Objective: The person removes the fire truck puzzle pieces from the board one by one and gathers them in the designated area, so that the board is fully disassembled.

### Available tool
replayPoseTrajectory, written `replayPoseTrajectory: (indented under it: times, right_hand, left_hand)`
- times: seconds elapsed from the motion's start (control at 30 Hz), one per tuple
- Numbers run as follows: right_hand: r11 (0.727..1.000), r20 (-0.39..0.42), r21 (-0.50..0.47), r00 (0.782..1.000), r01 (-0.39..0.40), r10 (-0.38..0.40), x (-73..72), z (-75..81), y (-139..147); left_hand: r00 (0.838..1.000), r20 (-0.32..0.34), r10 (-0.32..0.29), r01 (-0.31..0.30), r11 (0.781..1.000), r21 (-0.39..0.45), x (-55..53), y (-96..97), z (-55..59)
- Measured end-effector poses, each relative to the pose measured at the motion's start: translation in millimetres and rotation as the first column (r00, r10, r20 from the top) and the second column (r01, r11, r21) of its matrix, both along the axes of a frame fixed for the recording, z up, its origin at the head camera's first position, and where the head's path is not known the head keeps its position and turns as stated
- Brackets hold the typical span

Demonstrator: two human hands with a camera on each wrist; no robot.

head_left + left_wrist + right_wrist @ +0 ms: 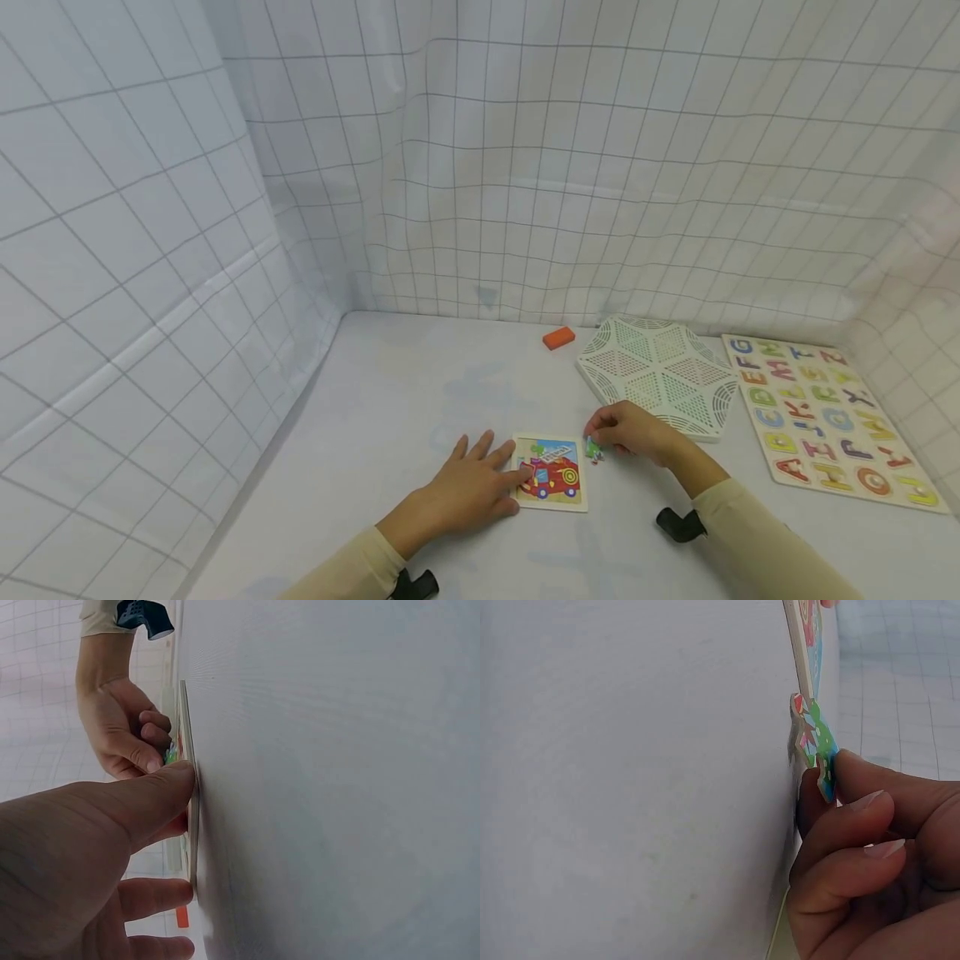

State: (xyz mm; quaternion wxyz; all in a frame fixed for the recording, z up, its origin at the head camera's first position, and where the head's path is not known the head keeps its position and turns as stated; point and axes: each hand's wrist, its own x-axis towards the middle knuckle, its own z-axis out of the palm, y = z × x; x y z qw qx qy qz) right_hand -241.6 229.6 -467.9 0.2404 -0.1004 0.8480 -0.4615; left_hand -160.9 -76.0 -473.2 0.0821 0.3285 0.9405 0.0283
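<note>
A small picture puzzle (pixel 551 492) with a red fire truck in a pale wooden frame lies flat on the table. My left hand (pixel 472 486) rests at its left side with spread, fairly straight fingers, one reaching onto the truck picture. In the left wrist view, the thumb (pixel 161 796) touches the board's edge. Just right of the frame, my right hand (pixel 630 431) pinches a green and blue puzzle piece (pixel 824 742) between thumb and finger. Red and white patches show beside the green; whether they belong to a second piece I cannot tell.
Behind the right hand lies a white hexagonal board (pixel 660 371) with patterned holes. A colourful alphabet board (pixel 832 425) lies at the far right. An orange block (pixel 558 337) sits near the back, before the grid-patterned curtain (pixel 570 167).
</note>
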Motion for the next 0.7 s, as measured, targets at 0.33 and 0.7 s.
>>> replayPoseTrajectory:
  times: [0.33, 0.7]
  right_hand:
    - [0.998, -0.038, 0.031, 0.998, 0.048, -0.047, 5.4, -1.3, -4.2]
    - [0.997, -0.078, 0.047, 0.996, 0.054, -0.051, 6.5, -2.0, -4.5]
  left_hand:
    - [1.000, 0.005, 0.005, -0.005, 1.000, 0.015, -1.2, -0.5, -3.7]
    - [1.000, 0.015, 0.007, -0.008, 1.000, 0.014, -1.0, -0.2, -3.0]
